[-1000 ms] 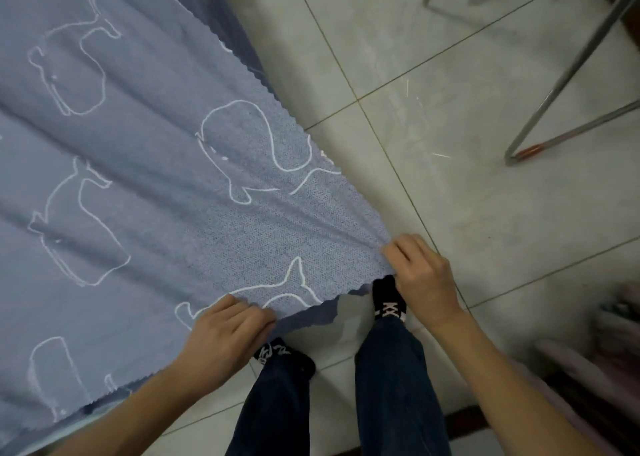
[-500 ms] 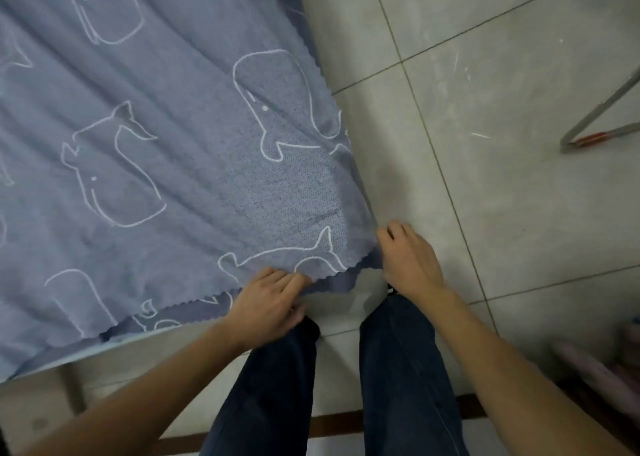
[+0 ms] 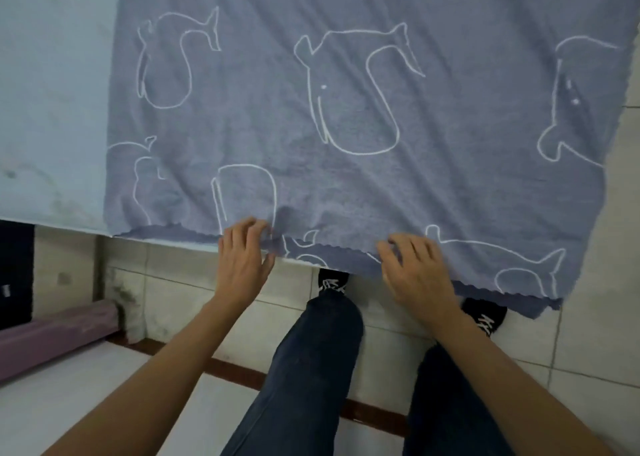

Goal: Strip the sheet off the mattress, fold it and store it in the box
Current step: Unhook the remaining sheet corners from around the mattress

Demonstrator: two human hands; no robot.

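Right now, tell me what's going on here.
A person stands at the edge of a pale blue mattress, handling a grey-blue fabric sheet with white whale outlines. The left hand pinches the sheet's scalloped near edge. The right hand lies curved over the same edge, and its grip is unclear. The sheet lies spread out, not yet folded, and the mattress's left part is bare.

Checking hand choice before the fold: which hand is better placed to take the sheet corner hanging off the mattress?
Probably the right. The right hand is on the near edge of the sheet, nearer that hanging corner; the left hand is farther along, toward the bare mattress, and would have to cross.
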